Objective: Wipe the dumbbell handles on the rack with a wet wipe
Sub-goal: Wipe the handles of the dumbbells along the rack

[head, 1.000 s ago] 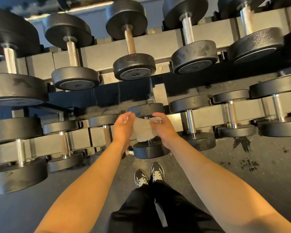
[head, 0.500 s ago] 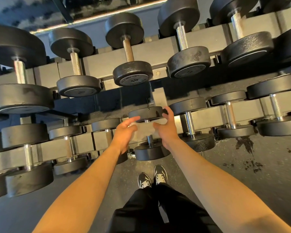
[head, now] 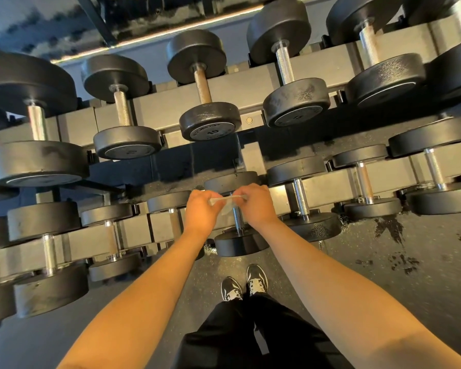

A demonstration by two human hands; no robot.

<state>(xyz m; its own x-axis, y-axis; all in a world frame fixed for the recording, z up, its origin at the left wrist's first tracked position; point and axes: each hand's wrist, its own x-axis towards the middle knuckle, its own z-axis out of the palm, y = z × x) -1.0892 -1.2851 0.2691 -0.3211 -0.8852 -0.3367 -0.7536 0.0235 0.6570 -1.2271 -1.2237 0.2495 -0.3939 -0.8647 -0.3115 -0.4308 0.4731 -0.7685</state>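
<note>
Now both hands pinch the wipe [head: 225,203], pulled into a narrow strip since before.
Left hand [head: 201,209] and right hand [head: 257,205] stretch it over a lower-rack dumbbell handle [head: 238,218]; an upper dumbbell [head: 210,125] reads "10".

Near the middle of the frame, on the upper shelf, the dumbbell [head: 210,121] shows a round end label with a clear "10", upside down, under an arc of brand lettering too small to make out. The end labels of its neighbours left [head: 128,141] and right [head: 296,102] bear marks too blurred to read.
</note>
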